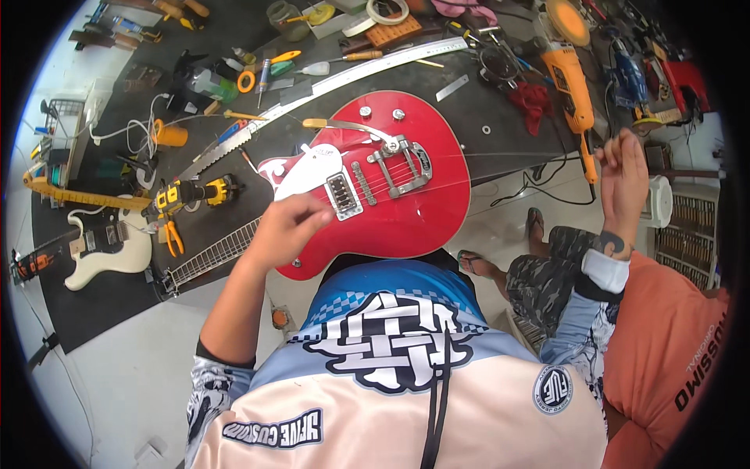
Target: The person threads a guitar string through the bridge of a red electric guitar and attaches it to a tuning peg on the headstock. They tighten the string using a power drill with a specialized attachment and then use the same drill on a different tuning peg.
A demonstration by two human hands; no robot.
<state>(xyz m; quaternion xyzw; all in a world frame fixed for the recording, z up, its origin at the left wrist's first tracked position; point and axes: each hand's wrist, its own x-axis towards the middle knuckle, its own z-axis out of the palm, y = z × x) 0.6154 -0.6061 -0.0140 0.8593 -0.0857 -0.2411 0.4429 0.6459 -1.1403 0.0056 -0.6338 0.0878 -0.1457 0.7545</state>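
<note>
on the dark bench [500,139], the red guitar [418,227] bears its pickup [342,196] and tailpiece [424,162]; whether stringing is complete, i cannot tell. left hand [291,227] and right hand [625,170] pinch narrowly, any held string indiscernible.

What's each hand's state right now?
Left hand: partly curled over the red guitar; grip can't be told.
Right hand: raised, partly curled; grip can't be told.

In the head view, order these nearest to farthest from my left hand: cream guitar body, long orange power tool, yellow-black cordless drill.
1. Yellow-black cordless drill: left of your left hand.
2. Cream guitar body: farther left.
3. Orange power tool: upper right.
</note>
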